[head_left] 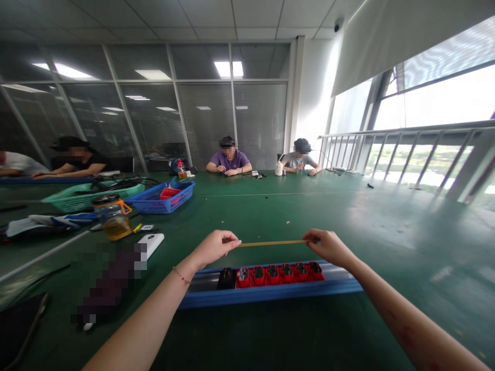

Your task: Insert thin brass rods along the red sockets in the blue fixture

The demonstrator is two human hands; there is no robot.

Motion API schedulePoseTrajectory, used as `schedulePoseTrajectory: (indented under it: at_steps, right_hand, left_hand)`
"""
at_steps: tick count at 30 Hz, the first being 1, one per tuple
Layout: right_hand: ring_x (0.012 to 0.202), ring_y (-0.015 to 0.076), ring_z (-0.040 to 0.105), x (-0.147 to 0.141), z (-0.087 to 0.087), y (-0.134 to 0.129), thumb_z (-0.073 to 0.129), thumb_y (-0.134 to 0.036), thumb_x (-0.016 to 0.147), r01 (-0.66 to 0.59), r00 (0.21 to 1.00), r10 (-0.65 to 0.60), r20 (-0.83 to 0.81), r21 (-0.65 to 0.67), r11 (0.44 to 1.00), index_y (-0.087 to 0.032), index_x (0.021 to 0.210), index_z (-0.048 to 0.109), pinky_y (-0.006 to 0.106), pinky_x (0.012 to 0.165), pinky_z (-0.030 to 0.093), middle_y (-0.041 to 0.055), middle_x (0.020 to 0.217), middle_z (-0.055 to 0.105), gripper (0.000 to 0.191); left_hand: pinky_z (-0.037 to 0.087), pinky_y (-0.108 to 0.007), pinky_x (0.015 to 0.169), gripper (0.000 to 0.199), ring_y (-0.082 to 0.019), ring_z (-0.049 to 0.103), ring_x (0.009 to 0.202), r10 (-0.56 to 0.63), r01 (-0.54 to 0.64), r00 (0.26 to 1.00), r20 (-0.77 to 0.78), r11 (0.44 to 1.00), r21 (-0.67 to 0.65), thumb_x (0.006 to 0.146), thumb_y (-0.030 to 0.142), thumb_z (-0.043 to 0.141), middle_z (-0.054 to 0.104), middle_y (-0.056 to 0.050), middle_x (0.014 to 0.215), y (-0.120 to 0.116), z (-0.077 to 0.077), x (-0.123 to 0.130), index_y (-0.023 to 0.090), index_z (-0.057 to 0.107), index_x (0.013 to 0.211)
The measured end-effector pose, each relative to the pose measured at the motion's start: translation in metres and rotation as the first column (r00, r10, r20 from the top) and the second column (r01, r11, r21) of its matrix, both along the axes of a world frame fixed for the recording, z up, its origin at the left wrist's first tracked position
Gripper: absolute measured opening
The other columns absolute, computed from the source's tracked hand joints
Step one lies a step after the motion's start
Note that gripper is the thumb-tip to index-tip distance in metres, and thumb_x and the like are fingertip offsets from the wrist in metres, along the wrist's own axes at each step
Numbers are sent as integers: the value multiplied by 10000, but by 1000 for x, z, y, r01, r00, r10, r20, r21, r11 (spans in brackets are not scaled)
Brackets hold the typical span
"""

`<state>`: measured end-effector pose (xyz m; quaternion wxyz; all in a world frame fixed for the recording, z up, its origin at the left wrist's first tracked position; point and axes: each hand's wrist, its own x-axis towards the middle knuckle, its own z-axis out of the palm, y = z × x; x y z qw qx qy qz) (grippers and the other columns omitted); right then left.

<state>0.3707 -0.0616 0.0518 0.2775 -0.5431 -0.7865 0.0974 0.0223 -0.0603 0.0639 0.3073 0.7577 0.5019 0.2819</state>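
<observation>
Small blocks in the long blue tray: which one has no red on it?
The small black square block at the left end of the row; the six other blocks show red.

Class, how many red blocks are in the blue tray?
6 red blocks, side by side in one row in the blue tray, right of the black block. Some may be hidden at the tray's ends.

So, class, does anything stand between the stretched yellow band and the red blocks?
Nothing visible does: the left hand and right hand hold the yellow band by its ends, and green tabletop shows between it and the red blocks.
</observation>
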Motion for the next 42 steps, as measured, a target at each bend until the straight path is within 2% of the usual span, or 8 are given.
schedulePoseTrajectory:
  at_steps: [5, 9, 13, 18, 21, 24, 27, 42]
  right_hand:
    - [749, 174, 599, -1, 0, -14, 467, -279, 742, 32, 999, -31, -11, 82, 996, -216, 813, 626, 247, 675, 448, 18, 810, 665, 186]
    - [668, 170, 571, 6, -8, -25, 497, -366, 748, 138, 987, -148, 66, 131, 982, -220, 699, 586, 253, 609, 415, 14, 736, 630, 178]
    - [529, 142, 503, 13, -18, -37, 499, -458, 754, 137, 989, -136, 65, -10, 991, -207, 629, 542, 238, 492, 355, -11, 562, 565, 284]
    - [705, 166, 563, 13, -10, -51, 555, -478, 734, -135, 963, 61, -263, -273, 952, -180, 831, 578, 236, 605, 427, 18, 753, 630, 314]
    - [708, 150, 545, 9, -4, -55, 506, -503, 772, -180, 904, 44, -426, -285, 942, -179, 934, 567, 227, 585, 415, 30, 825, 614, 367]
    - [554, 99, 450, 7, -8, -52, 504, -517, 771, -112, 868, -19, -496, -233, 966, -177, 852, 563, 211, 481, 338, -7, 682, 550, 355]
    - [522, 85, 410, 7, -16, -49, 541, -518, 747, -125, 839, -18, -543, -225, 966, -180, 794, 541, 206, 458, 303, -30, 629, 504, 341]
    - [498, 89, 421, 8, -34, -44, 532, -531, 737, -88, 893, -56, -447, -297, 951, -181, 744, 490, 206, 443, 296, -48, 557, 481, 352]
  left_hand:
    - [357, -214, 551, 435, -132, 509, 600, 32, -23, 996, -89, 995, 100, 760, 558, 431, 583, 4, 639, -19, 9, 5, 167, 618, 724]
    - [321, -216, 519, 468, -135, 495, 567, 72, -52, 983, -171, 991, 121, 774, 580, 385, 561, 13, 593, -33, 7, 5, 177, 609, 693]
    - [292, -226, 508, 448, -137, 491, 547, 110, -69, 959, -261, 985, 161, 805, 549, 349, 562, 12, 584, -45, 3, 7, 192, 586, 675]
    - [330, -228, 592, 415, -151, 537, 673, 109, -35, 950, -291, 968, 249, 842, 478, 328, 602, -11, 706, -53, 4, 7, 196, 566, 653]
    - [339, -230, 612, 433, -152, 539, 680, 106, -35, 953, -285, 970, 243, 848, 482, 314, 600, -14, 707, -55, 3, 5, 190, 575, 662]
    - [336, -224, 577, 446, -143, 529, 628, 106, -49, 957, -272, 977, 208, 835, 509, 330, 590, -6, 665, -56, 1, 3, 183, 566, 644]
    - [332, -216, 531, 422, -139, 532, 596, 60, -35, 971, -231, 993, 109, 809, 535, 370, 604, 3, 654, -55, -3, 0, 184, 586, 717]
    - [364, -223, 535, 440, -149, 564, 593, 121, -114, 972, -204, 993, 44, 755, 590, 420, 635, -7, 662, -53, -11, -1, 181, 579, 786]
